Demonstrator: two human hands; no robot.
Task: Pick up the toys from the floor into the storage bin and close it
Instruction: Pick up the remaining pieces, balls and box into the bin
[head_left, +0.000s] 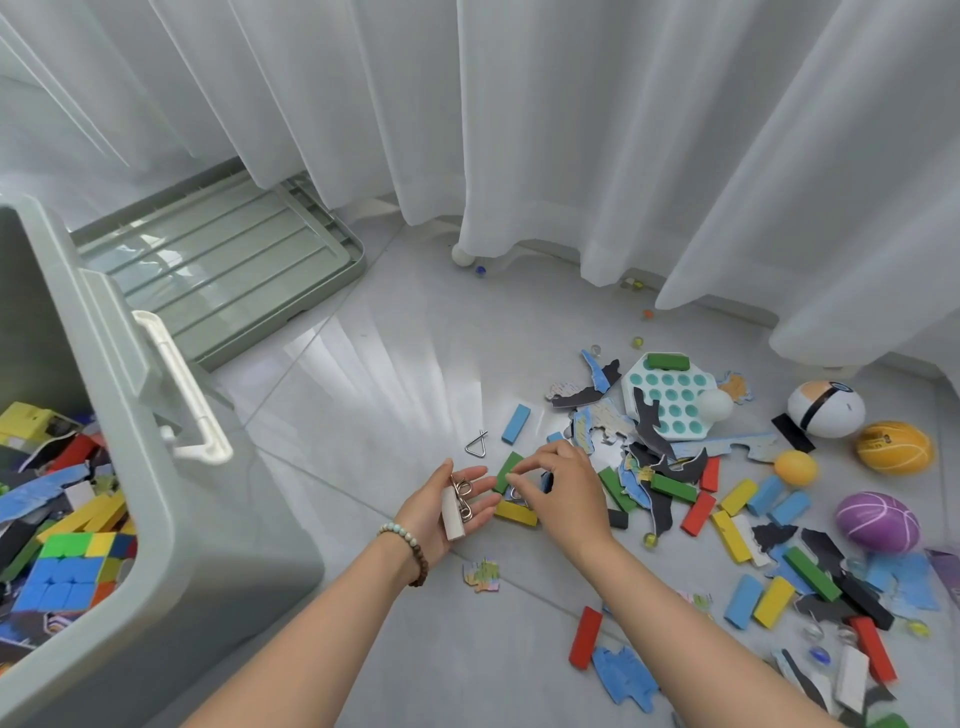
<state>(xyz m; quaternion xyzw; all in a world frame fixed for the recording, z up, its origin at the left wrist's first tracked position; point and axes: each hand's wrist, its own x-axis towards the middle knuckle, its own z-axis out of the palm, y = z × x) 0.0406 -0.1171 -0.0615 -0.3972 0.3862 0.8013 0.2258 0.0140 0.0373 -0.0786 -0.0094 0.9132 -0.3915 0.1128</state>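
In the head view, the left hand (449, 501) lies palm up with straight fingers and carries a white block (453, 514) and metal rings (462, 496). The right hand (563, 491) curls its fingers down at a green block (506, 467); whether it grips, I cannot tell. The storage bin (244, 571) stands open at left, its lid (218, 270) on the floor (389, 374). Toys (696, 512) lie scattered at right.

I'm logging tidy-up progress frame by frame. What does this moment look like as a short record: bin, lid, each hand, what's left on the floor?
bin: storage bin at left, open, partly filled with toys
lid: lid off, flat on the floor behind the bin, far edge under the curtain
left hand: left hand palm up, white block and metal ring puzzle resting on it
right hand: right hand fingers curled by a green block; grip unclear
floor: wooden blocks, puzzle pieces, marbles, purple ball not yet collected
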